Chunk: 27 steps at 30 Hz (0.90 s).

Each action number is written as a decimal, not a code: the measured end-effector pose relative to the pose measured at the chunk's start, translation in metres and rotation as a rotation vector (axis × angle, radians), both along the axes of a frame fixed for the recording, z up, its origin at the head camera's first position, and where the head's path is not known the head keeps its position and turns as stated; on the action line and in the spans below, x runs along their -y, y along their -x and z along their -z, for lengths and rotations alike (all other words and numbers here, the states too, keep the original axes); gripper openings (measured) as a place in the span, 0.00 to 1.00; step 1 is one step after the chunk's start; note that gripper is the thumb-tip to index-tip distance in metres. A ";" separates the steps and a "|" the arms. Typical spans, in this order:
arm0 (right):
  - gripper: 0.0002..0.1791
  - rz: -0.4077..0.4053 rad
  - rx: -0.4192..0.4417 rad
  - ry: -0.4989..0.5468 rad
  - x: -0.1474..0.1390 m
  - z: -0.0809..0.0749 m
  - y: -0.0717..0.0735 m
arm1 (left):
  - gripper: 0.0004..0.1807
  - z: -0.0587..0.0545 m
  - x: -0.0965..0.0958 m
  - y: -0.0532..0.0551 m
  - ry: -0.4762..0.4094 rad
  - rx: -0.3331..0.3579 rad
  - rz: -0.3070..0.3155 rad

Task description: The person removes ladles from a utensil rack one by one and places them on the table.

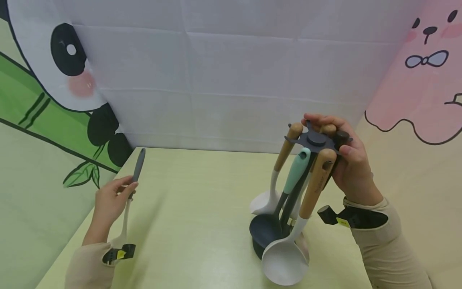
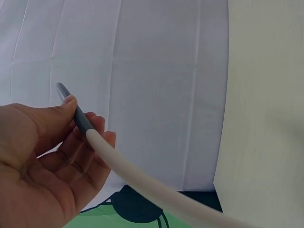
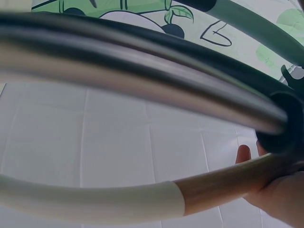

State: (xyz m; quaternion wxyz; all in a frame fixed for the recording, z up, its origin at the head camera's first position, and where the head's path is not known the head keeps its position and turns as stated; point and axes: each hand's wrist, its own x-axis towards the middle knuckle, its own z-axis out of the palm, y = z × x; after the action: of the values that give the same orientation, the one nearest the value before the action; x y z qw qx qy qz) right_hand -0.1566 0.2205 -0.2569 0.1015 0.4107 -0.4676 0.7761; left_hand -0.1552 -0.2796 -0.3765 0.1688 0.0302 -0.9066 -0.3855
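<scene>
On the left, my left hand pinches the dark grey handle of a white kitchen utensil, held upright with its head low. That head is partly hidden by my wrist, so its kind is unclear. On the right, my right hand holds the top of a dark grey utensil rack from its right side. Around the rack hang a white ladle with a wooden handle, a dark ladle with a mint handle, and another white utensil with a wooden handle. The rack's foot is hidden behind them.
The pale yellow-green table spreads between my hands. Behind it hangs a white cloth backdrop, with a panda drawing on the left side and a pink bear drawing on the right.
</scene>
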 end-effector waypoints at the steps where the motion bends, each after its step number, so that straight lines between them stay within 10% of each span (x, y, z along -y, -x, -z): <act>1: 0.23 0.000 0.000 0.000 0.000 0.000 0.000 | 0.17 0.002 0.001 0.000 0.000 0.011 -0.001; 27: 0.23 -0.035 0.001 0.006 -0.009 -0.004 0.015 | 0.20 0.036 0.019 0.015 0.017 0.152 -0.017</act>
State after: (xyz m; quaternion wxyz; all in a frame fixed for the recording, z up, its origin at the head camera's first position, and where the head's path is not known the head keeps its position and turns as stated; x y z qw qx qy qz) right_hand -0.1716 0.2291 -0.2524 0.0890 0.4178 -0.4583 0.7794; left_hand -0.1701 -0.2987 -0.4126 0.1032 0.0656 -0.9197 -0.3731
